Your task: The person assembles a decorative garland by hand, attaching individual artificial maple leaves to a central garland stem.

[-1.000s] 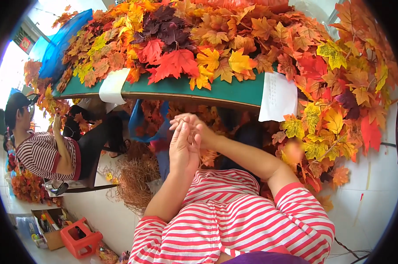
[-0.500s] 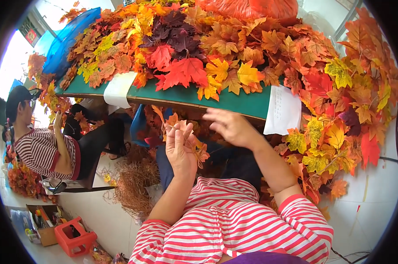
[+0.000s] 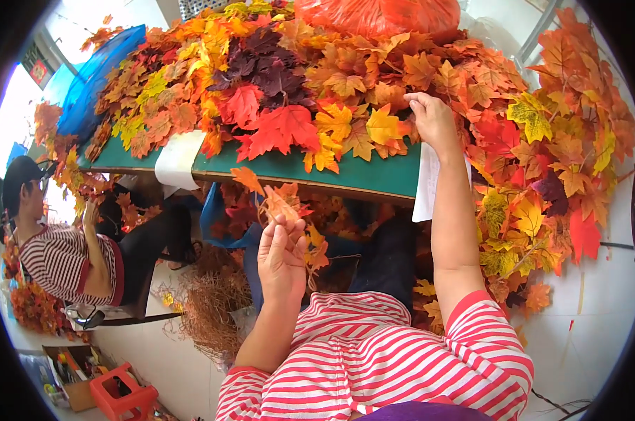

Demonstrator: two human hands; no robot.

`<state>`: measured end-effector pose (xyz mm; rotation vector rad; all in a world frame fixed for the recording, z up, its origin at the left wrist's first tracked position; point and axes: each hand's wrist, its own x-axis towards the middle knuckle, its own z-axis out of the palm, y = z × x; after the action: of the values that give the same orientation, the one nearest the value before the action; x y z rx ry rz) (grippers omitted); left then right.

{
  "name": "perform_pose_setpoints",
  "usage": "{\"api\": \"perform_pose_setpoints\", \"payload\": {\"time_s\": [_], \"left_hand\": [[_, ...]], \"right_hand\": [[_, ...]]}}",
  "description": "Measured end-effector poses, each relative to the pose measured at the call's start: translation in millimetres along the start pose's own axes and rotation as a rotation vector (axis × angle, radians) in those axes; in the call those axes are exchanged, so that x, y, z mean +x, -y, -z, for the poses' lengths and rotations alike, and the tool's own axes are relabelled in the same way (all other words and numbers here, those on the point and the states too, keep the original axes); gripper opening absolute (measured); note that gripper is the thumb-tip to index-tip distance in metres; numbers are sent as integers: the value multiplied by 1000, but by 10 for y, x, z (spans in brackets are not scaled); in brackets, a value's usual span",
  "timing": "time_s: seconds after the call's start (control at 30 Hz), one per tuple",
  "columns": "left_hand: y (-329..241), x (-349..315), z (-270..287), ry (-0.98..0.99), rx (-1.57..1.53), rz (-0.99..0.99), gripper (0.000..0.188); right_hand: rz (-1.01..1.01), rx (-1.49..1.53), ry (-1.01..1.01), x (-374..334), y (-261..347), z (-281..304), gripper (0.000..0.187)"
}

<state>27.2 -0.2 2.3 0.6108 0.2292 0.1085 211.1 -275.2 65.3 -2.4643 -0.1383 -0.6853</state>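
My left hand (image 3: 282, 261) is closed around a sprig of artificial maple leaves (image 3: 281, 205), held upright in front of the table edge. Its orange leaves stick out above and beside my fingers, and the stem is mostly hidden by them. My right hand (image 3: 433, 121) is stretched over the tabletop into a pile of orange artificial maple leaves (image 3: 420, 69). Its fingers are bent close together at those leaves; what lies between them is too small to make out. Close to its left are yellow leaves (image 3: 383, 126) and a large red leaf (image 3: 283, 129).
Paper sheets hang over the edge of the green table (image 3: 261, 167). An orange plastic bag (image 3: 380, 17) lies at the back. Leaf sprays (image 3: 570, 182) spill down the right side. At left sit a co-worker (image 3: 64, 259), a bundle of brown stems (image 3: 215, 302) and a red stool (image 3: 124, 396).
My right hand has moved from beside the left hand up and away onto the leaf pile. My left hand stays nearly in place with the sprig. The view has shifted slightly.
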Motion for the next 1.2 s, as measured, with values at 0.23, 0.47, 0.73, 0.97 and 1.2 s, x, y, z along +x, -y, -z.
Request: {"api": "perform_pose_setpoints", "payload": {"time_s": [0.23, 0.47, 0.73, 0.97, 1.2], "left_hand": [[-48, 15, -71, 19, -50, 122, 20], [-39, 13, -62, -44, -57, 187, 23], [-68, -17, -45, -40, -59, 197, 26], [-26, -44, -67, -38, -38, 229, 28], [22, -19, -35, -50, -27, 246, 28]], "right_hand": [[-100, -35, -22, 151, -232, 304, 21], [5, 31, 78, 200, -183, 178, 22], [30, 43, 240, 72, -24, -67, 28], [155, -139, 484, -84, -60, -609, 65], [160, -219, 397, -127, 271, -1009, 61]]}}
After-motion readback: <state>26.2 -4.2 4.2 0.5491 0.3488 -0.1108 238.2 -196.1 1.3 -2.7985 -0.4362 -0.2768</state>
